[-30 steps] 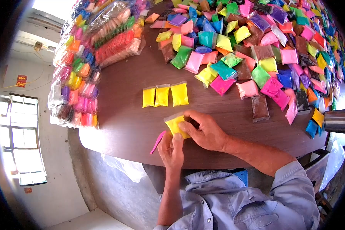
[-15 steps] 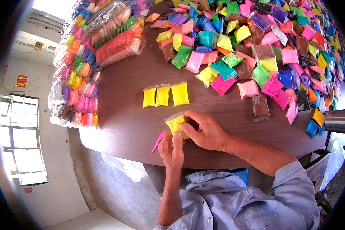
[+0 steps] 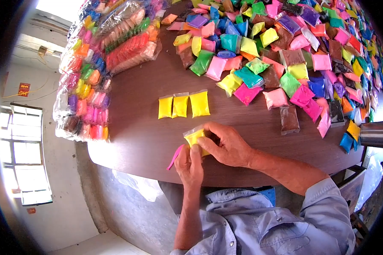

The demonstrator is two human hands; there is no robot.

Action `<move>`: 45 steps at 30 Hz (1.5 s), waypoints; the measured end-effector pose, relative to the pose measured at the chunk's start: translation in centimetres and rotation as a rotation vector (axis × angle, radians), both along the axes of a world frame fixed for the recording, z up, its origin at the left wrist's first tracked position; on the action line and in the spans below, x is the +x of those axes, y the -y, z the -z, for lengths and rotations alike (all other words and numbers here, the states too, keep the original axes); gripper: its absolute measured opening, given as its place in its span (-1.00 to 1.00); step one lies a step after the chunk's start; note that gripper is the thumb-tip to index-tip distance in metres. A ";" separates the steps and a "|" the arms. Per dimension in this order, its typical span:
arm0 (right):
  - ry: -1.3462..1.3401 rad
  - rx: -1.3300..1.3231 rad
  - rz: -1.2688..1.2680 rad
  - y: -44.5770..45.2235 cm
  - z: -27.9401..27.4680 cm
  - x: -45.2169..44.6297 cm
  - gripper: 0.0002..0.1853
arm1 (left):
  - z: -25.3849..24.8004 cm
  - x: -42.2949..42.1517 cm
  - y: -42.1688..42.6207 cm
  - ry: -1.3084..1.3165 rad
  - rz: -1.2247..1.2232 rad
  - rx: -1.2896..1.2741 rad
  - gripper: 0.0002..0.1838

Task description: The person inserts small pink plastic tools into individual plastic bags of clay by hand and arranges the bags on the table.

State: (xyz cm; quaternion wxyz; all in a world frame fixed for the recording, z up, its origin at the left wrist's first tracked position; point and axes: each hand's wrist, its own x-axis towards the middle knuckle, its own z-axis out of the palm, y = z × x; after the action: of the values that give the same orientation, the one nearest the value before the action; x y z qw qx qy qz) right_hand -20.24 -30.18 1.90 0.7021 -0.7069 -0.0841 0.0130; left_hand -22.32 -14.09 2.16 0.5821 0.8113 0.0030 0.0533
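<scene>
A yellow packet [image 3: 194, 136] with a clear top edge is pinched between both hands near the table's front edge. My right hand [image 3: 226, 145] grips its right side with thumb and fingers. My left hand [image 3: 189, 165] holds its lower part, thumb on the front. A pink tool [image 3: 175, 157] sticks out to the left from my left hand; how it is held is partly hidden. Beyond the hands, three yellow packets [image 3: 180, 106] lie in a row on the brown table [image 3: 136, 127], the right one slightly apart from the other two.
A large heap of coloured packets [image 3: 291, 57] spreads over the back and right. Clear bags of sorted packets [image 3: 130, 46] are stacked at the left. A brown packet [image 3: 289, 120] lies at the heap's near edge. A metal cylinder [image 3: 373, 134] stands at the far right.
The left thumb has shifted slightly up on the held yellow packet. Both hands otherwise keep nearly the same place and grip.
</scene>
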 end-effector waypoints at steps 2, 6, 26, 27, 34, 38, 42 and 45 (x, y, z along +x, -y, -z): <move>0.003 -0.010 0.012 -0.1 0.5 0.0 -0.71 | 0.6 -0.1 -0.4 -0.001 0.007 -0.012 -0.65; 0.006 -0.010 0.002 0.0 0.3 0.1 -0.73 | 0.2 -0.2 0.1 0.007 -0.027 -0.094 -0.68; 0.067 -0.038 -0.027 0.0 0.0 -0.2 -0.78 | 0.5 -0.2 -0.3 0.004 -0.031 -0.072 -0.73; 0.066 -0.038 -0.028 0.0 -0.1 -0.2 -0.78 | 0.6 -0.3 -0.4 0.011 -0.015 -0.019 -0.70; 0.055 -0.040 -0.027 0.0 0.1 -0.2 -0.77 | 0.6 -0.2 -0.2 0.003 -0.041 -0.090 -0.73; 0.038 -0.026 -0.031 -0.1 0.3 -0.2 -0.79 | 0.3 -0.2 -0.2 0.007 -0.040 -0.095 -0.72; 0.150 -0.061 -0.002 -0.4 0.9 -0.2 -0.83 | 0.9 -0.3 -0.6 0.005 -0.037 -0.080 -0.68; 0.160 -0.059 -0.006 -0.3 0.3 -0.2 -0.83 | 0.3 -0.2 0.0 0.021 -0.063 -0.056 -0.68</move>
State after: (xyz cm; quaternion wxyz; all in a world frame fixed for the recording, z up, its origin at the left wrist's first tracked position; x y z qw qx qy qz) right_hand -20.41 -29.93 1.57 0.6720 -0.7258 -0.1415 -0.0391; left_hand -22.48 -14.09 1.89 0.6025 0.7937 0.0240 0.0801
